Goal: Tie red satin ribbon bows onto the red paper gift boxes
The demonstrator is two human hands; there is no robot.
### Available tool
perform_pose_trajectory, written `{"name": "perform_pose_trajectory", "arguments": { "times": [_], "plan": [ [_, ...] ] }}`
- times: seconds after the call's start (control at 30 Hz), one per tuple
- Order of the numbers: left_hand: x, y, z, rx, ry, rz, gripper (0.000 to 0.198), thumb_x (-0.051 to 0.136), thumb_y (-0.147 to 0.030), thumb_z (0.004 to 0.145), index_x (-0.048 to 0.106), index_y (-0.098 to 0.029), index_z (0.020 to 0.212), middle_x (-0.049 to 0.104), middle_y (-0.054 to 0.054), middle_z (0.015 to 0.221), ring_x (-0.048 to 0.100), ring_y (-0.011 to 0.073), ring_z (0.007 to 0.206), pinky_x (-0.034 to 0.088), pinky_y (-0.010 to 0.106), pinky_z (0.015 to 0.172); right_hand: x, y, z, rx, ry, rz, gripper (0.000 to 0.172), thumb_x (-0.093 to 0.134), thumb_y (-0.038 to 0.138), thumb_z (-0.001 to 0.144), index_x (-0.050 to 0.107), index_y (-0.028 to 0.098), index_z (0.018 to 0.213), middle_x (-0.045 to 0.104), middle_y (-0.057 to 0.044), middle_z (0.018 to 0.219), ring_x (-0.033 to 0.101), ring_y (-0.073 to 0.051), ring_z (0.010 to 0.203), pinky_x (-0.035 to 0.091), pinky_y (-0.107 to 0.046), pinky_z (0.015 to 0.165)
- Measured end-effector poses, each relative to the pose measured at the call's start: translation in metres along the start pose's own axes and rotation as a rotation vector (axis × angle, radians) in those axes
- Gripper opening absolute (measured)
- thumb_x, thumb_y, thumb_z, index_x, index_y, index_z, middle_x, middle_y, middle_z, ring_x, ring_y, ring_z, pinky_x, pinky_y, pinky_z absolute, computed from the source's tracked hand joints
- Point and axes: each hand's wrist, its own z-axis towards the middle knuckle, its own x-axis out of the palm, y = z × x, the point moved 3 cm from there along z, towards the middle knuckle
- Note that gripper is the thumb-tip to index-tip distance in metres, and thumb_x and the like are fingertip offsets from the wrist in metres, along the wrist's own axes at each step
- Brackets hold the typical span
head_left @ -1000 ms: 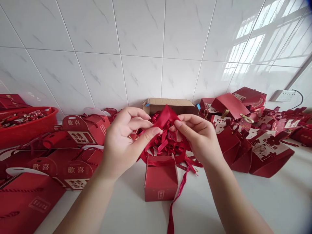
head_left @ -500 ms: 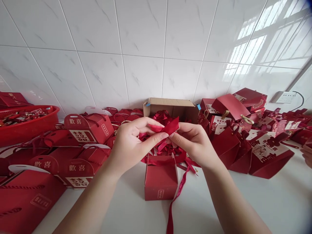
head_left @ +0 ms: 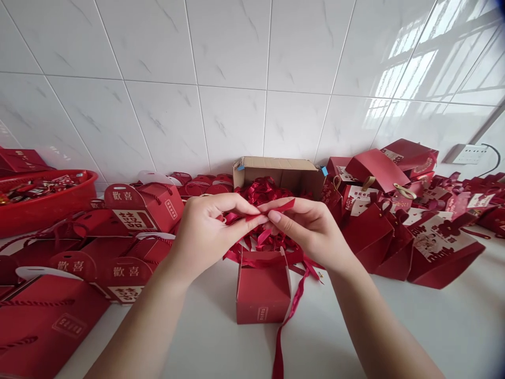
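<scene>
Between my two hands, a short piece of red ribbon [head_left: 287,206] is pinched at chest height. My left hand [head_left: 209,226] grips it between thumb and forefinger, and my right hand [head_left: 310,226] pinches it right beside, the fingertips touching. Part of the ribbon is hidden by the fingers. Below the hands stands a small red gift box [head_left: 263,295] on the white table. A long red ribbon [head_left: 278,347] runs down along its right side toward me.
Behind the hands, a cardboard box [head_left: 280,163] holds a heap of red ribbons [head_left: 262,187]. Red gift boxes with rope handles [head_left: 160,205] crowd the left, near a red basin [head_left: 47,205]. More boxes [head_left: 445,252] stand right. A socket [head_left: 467,153] is on the tiled wall.
The ribbon's loose end between the hands has come down and lies flatter, showing less of itself. Both hands have drawn closer together. A person's hand at the right edge has left the view.
</scene>
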Motion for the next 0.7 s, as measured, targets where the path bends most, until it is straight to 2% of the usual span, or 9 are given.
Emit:
{"name": "perform_pose_trajectory", "arguments": {
  "times": [0.07,0.17,0.27,0.33,0.47,0.6,0.7],
  "plan": [
    [-0.001,0.001,0.002,-0.058,0.081,-0.079,0.010,0.072,-0.029,0.074,0.069,-0.025,0.083,0.073,0.002,0.080,0.069,0.0209,0.077,0.055,0.030,0.067,-0.002,-0.001,0.000,-0.018,-0.020,-0.012,0.014,0.062,0.027,0.087,0.072,0.026,0.096,0.068,0.000,0.083,0.063,-0.012,0.075,0.054,-0.024,0.067],
    [-0.001,0.002,0.002,-0.195,0.272,-0.155,0.031,0.066,-0.030,0.080,0.057,-0.026,0.109,0.072,0.004,0.096,0.068,0.0206,0.087,0.053,0.028,0.067,-0.005,0.000,0.000,-0.041,-0.021,-0.059,0.013,0.061,0.024,0.088,0.071,0.024,0.094,0.068,0.000,0.081,0.063,-0.012,0.073,0.053,-0.024,0.067],
    [-0.002,0.004,0.001,-0.344,0.388,-0.146,0.038,0.058,-0.032,0.085,0.047,-0.027,0.121,0.069,0.004,0.101,0.065,0.0176,0.083,0.050,0.026,0.064,-0.009,0.005,0.000,-0.152,0.039,-0.239,0.014,0.058,0.016,0.089,0.070,0.020,0.094,0.069,-0.002,0.087,0.063,-0.013,0.078,0.053,-0.026,0.071],
    [-0.002,0.006,0.000,-0.407,0.403,-0.169,0.037,0.056,-0.031,0.087,0.045,-0.029,0.122,0.068,0.001,0.098,0.063,0.0154,0.079,0.048,0.026,0.064,-0.011,0.008,0.000,-0.273,0.103,-0.416,0.020,0.054,0.007,0.087,0.069,0.018,0.096,0.069,-0.004,0.090,0.062,-0.014,0.084,0.052,-0.028,0.076],
    [0.000,0.007,0.001,-0.442,0.395,-0.246,0.034,0.058,-0.026,0.084,0.048,-0.026,0.117,0.064,-0.001,0.088,0.059,0.0138,0.075,0.045,0.025,0.064,-0.014,0.011,-0.001,-0.446,0.194,-0.655,0.037,0.046,-0.007,0.081,0.068,0.017,0.099,0.069,-0.005,0.094,0.058,-0.016,0.091,0.050,-0.031,0.081],
    [-0.001,0.009,0.002,-0.451,0.371,-0.349,0.038,0.064,-0.023,0.080,0.050,-0.023,0.116,0.061,-0.002,0.082,0.055,0.0105,0.069,0.044,0.023,0.063,-0.011,0.012,-0.002,-0.510,0.203,-0.786,0.038,0.043,-0.006,0.082,0.068,0.017,0.098,0.068,-0.005,0.093,0.056,-0.018,0.086,0.050,-0.034,0.078],
    [0.001,0.010,0.002,-0.467,0.365,-0.412,0.036,0.064,-0.025,0.081,0.052,-0.021,0.114,0.062,-0.002,0.079,0.058,0.0111,0.072,0.045,0.023,0.066,-0.008,0.011,-0.003,-0.521,0.174,-0.892,0.036,0.044,-0.005,0.082,0.068,0.015,0.099,0.069,-0.006,0.092,0.055,-0.020,0.085,0.050,-0.036,0.075]
  ]
}}
